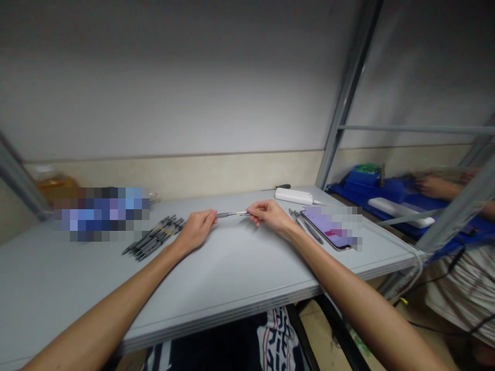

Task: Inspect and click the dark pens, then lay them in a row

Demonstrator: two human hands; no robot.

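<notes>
Pen in head view is over the desk, my left hand pinched closed on one end, my right hand on the other; an off-axis tug could slip or bend it, and my grip covers both ends, any joint between too small to read.

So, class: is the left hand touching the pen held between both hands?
Touching: the head view shows the left hand pinching the pen by its gray end.
</notes>
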